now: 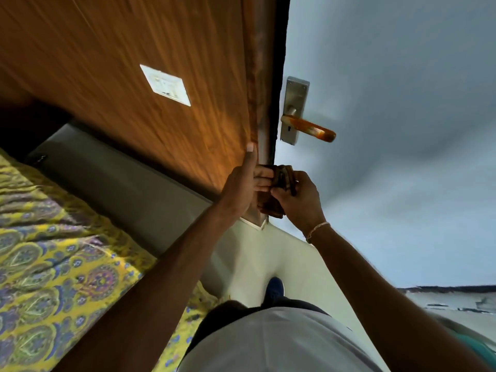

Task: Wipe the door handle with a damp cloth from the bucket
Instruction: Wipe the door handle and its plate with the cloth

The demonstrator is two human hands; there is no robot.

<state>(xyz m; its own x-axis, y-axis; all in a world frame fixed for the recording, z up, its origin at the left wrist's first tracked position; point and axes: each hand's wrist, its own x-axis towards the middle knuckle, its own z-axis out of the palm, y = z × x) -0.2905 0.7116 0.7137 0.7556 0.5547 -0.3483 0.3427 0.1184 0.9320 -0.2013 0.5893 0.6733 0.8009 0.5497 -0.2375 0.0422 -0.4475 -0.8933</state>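
The door handle is an orange-brown lever on a steel backplate, fixed to the pale grey door. Below it, both hands hold a bunched brown cloth against the door's edge. My left hand grips the cloth with its fingers, thumb stretched up along the wooden frame. My right hand closes on the cloth from the right, a thread band on its wrist. The cloth sits well below the lever and does not touch it. No bucket is in view.
A wood-grain wall panel with a white switch plate stands left of the door. A bed with a yellow patterned cover and grey headboard lies at the left. My blue shoe rests on pale floor.
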